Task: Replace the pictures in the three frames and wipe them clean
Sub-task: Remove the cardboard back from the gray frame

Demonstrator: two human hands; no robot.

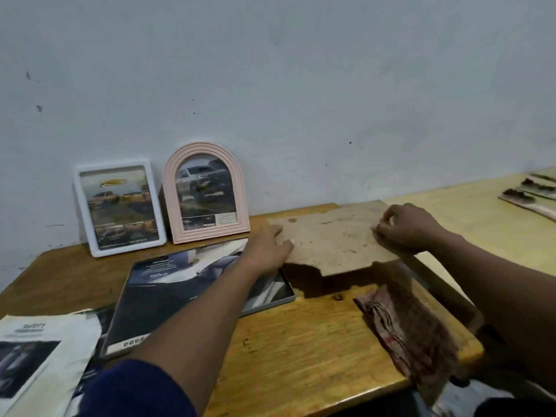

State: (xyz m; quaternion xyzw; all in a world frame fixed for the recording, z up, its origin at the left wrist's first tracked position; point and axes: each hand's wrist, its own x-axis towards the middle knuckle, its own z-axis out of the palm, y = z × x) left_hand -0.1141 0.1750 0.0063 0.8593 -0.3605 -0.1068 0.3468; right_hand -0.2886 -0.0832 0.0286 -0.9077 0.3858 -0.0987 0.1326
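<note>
A worn brown backing board [331, 239] is held a little above the wooden table [301, 350]. My left hand [267, 251] grips its left edge, and my right hand [409, 227] pinches its right edge. Beneath my left forearm a large grey frame [168, 296] lies flat with a dark car picture in it. A white rectangular frame [120, 207] and a pink arched frame [206, 192] lean upright against the wall, each with a car picture inside.
A reddish patterned cloth [412, 335] lies on the table's right front corner. Loose magazine pages [42, 353] sit at the front left. A second, paler table [469, 212] at the right carries flat items [532, 194]. The wall stands close behind.
</note>
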